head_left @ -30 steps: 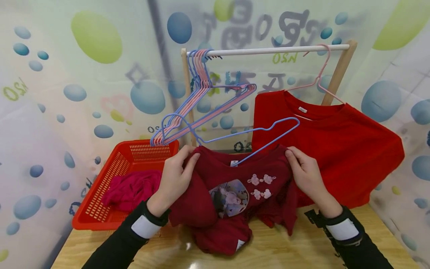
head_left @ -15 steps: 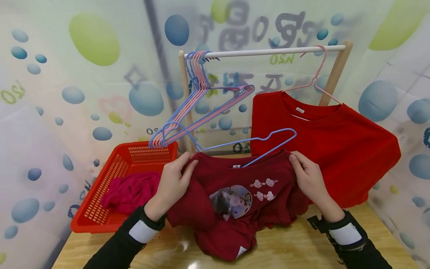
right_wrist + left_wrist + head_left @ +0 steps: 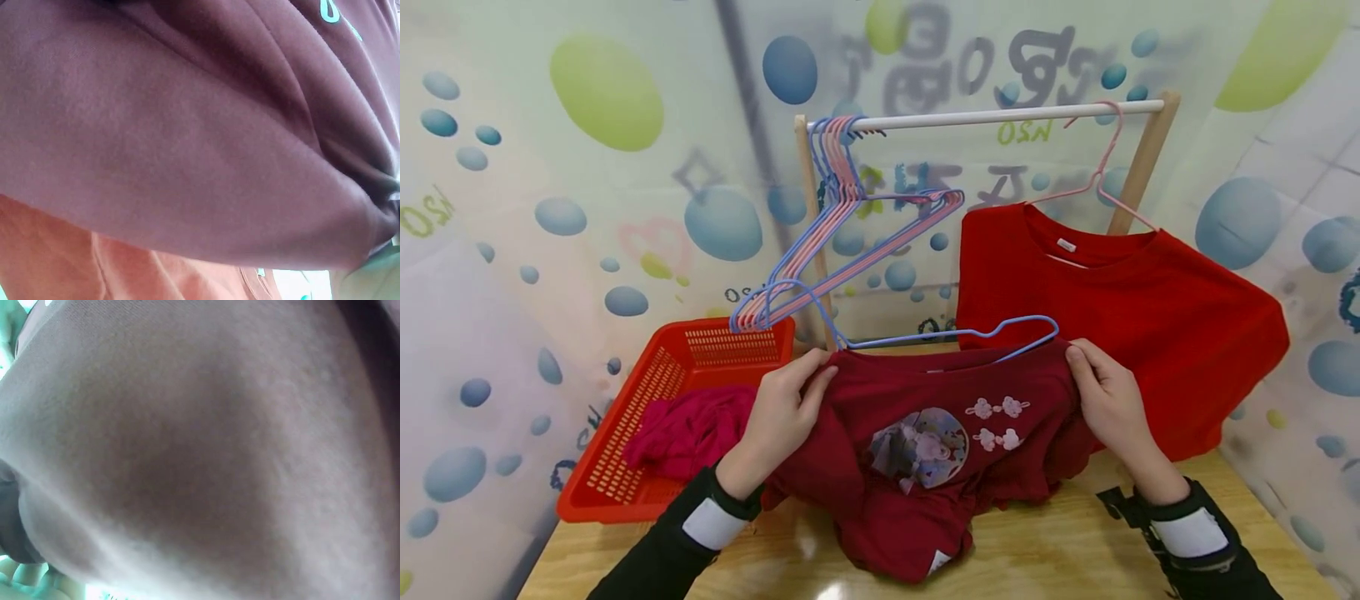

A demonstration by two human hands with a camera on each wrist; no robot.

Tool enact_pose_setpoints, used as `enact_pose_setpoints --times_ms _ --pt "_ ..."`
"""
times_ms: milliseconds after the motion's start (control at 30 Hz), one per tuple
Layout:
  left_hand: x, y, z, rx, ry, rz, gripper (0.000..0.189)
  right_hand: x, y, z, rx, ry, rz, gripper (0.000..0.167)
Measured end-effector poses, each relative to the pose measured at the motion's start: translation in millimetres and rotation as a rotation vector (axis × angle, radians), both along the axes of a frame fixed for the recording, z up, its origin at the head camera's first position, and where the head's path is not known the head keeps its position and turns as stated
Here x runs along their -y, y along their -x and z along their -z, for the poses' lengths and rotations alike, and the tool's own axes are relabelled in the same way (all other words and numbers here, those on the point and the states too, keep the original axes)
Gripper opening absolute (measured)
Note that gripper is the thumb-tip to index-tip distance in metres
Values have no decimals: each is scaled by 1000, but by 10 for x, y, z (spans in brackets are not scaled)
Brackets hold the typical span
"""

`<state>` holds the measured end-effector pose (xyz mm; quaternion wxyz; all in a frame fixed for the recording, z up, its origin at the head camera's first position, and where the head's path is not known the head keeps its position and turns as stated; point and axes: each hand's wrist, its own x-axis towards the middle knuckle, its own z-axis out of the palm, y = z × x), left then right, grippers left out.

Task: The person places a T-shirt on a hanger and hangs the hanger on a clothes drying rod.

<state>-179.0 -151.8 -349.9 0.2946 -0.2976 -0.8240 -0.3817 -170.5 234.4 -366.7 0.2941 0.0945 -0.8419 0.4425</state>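
A maroon long-sleeved top [image 3: 917,533] with a picture print and pink flower trims is stretched between both hands in the head view. My left hand [image 3: 782,412] pinches its left shoulder by the neckline, right at the hook end of a blue clothes hanger [image 3: 917,337]. The opposite shoulder is pinched by my right hand [image 3: 1108,396]. The hanger's right end sticks up out of the neck opening; its lower bar runs down inside and is mostly hidden. Maroon cloth [image 3: 187,456] fills the left wrist view, and the same top [image 3: 187,150] covers most of the right wrist view.
A red basket [image 3: 598,417] with a crumpled magenta garment [image 3: 696,429] stands at left. Behind, a rack with a white rail [image 3: 970,117] bears several blue and pink hangers [image 3: 842,196]. A red shirt [image 3: 1120,317] hangs at right on a pink hanger [image 3: 1102,171].
The hanger's right end has sunk lower, and more of its lower bar is inside the neck opening. My right hand has moved right, pulling the neckline wider; my left hand has shifted slightly down and left.
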Motion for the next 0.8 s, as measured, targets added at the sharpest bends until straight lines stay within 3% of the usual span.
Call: enact_pose_setpoints --times_ms 433,800 --pt "-16 -17 44 -49 35 23 10 -96 -90 1 11 41 8 22" --pt "-77 -75 54 -72 62 62 13 -124 -162 -41 7 -3 23 21"
